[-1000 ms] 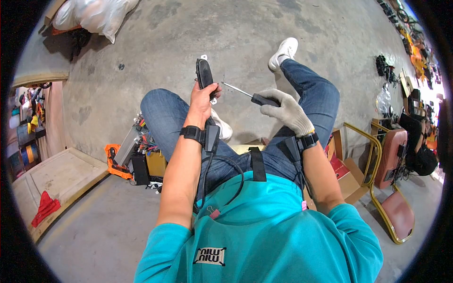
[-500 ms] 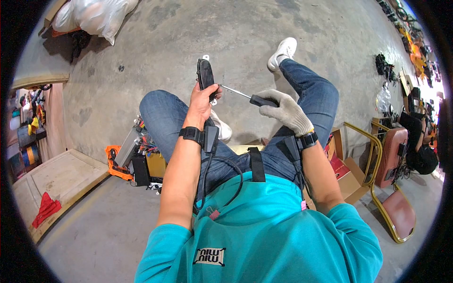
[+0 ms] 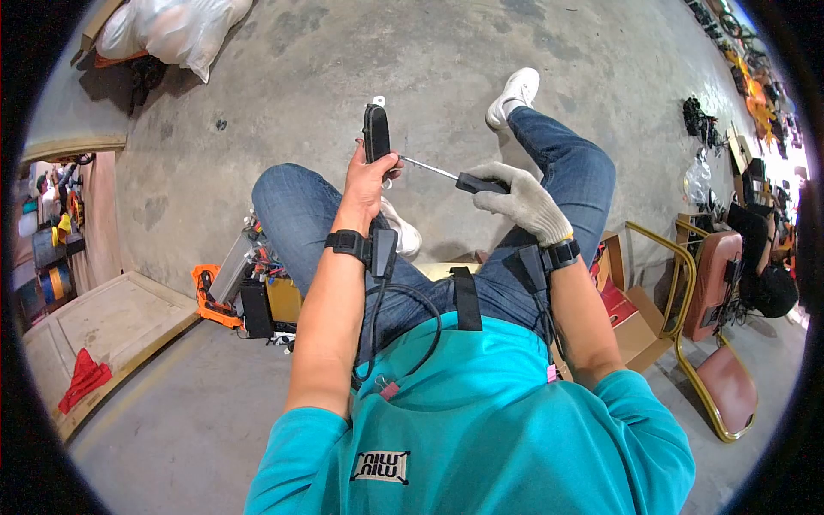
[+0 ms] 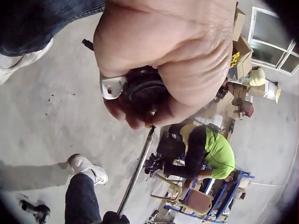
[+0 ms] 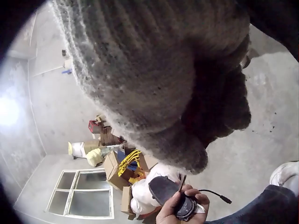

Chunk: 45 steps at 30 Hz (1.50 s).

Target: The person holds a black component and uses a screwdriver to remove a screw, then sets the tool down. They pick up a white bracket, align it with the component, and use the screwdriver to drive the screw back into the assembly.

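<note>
In the head view the bare left hand [image 3: 364, 187] grips a long black oval part [image 3: 376, 134] with a white tab at its far end. The gloved right hand [image 3: 522, 202] holds the dark handle of a screwdriver [image 3: 434, 168], whose metal shaft points left to the part's side near the left fingertips. The left wrist view shows the screwdriver shaft [image 4: 136, 173] with its tip at the fingers, beside the black part [image 4: 145, 91] and a white tab [image 4: 112, 87]. A short cable with a plug [image 5: 218, 195] hangs from the part in the right wrist view.
Both legs [image 3: 566, 167] are spread around the hands. At the left lie a wooden panel [image 3: 129, 311] with a red cloth [image 3: 84, 380] and an orange tool [image 3: 206, 292]. Toppled chairs [image 3: 717, 279] and a cardboard box [image 3: 642, 330] are at the right. Another person [image 4: 219, 154] is in the background.
The black part has turned more upright in the left hand and risen slightly. The screwdriver tip, apart from the part's side a second ago, is now at the left fingertips.
</note>
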Tool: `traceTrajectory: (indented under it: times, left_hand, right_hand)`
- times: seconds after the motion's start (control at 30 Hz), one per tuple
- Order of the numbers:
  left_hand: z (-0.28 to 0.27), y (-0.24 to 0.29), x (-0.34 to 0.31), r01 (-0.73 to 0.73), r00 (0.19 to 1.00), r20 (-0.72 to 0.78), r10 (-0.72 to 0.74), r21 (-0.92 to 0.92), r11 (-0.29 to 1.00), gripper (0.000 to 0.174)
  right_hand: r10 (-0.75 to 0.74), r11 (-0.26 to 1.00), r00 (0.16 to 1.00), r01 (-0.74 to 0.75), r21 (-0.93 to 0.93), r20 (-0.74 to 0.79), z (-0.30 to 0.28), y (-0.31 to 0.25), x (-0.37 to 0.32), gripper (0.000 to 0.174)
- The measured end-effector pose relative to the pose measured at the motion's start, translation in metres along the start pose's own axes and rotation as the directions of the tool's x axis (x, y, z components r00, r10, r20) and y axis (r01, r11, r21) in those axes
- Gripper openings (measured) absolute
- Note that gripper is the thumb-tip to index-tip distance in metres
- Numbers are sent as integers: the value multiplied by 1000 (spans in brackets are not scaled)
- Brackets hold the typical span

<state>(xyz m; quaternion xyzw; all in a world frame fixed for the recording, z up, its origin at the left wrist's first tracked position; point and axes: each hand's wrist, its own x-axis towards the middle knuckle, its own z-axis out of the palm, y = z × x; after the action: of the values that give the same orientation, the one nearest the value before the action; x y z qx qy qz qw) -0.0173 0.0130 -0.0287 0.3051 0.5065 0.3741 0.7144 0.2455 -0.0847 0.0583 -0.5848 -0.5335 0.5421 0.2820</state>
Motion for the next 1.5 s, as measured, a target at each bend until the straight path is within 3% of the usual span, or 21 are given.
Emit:
traceTrajectory:
  times: [0.1, 0.23, 0.3, 0.4, 0.53, 0.6, 0.77, 0.83, 1.03, 1.1, 1.2, 1.3, 1.5]
  left_hand:
    - [1, 0, 0, -11, 1000, -8, 11, 96, 995, 23]
    - [1, 0, 0, -24, 1000, 7, 23, 143, 989, 24]
    - [2, 0, 0, -5, 1000, -13, 7, 135, 991, 25]
    - [2, 0, -1, 0, 1000, -11, 1, 141, 990, 25]
    - [1, 0, 0, -17, 1000, -9, 19, 130, 991, 28]
    - [2, 1, -1, -16, 1000, -3, 16, 146, 989, 28]
    - [4, 0, -4, 24, 1000, -7, -23, 201, 979, 22]
    - [3, -2, -3, 26, 1000, -4, -26, 206, 978, 21]
    - [3, 4, -4, 54, 998, 7, -55, 98, 994, 21]
    - [2, 9, -3, 110, 993, 64, -102, -139, 984, 22]
    - [-7, 11, 0, 153, 979, 174, -108, -271, 951, 38]
    - [-8, 10, 1, 196, 971, 207, -117, -423, 885, 36]
    - [-12, 6, 4, 207, 966, 235, -113, -428, 880, 35]
  right_hand:
    - [-54, 996, 998, 51, -74, -39, -1, 3, -1, 43]
    - [-20, 999, 999, 18, -36, -31, -3, -3, -2, 44]
    - [101, 994, 989, -96, 59, -105, -2, -4, -3, 42]
    - [114, 973, 979, -75, 217, -171, -1, 6, -2, 43]
    - [68, 976, 963, -11, 217, -259, -4, 1, -4, 39]
    - [122, 950, 921, -2, 312, -369, -1, -2, -2, 35]
    - [184, 950, 912, -69, 305, -368, 0, -3, -3, 34]
    - [111, 982, 932, -48, 185, -345, -2, -4, -6, 36]
    - [124, 968, 936, -41, 248, -330, -6, -2, -5, 37]
    - [134, 961, 933, -40, 274, -334, -9, 3, -4, 37]
    - [156, 947, 928, -43, 318, -339, -12, 2, -5, 37]
    - [169, 935, 930, -45, 353, -328, -13, 1, -4, 37]
    - [191, 933, 937, -82, 349, -293, -13, -8, -6, 38]
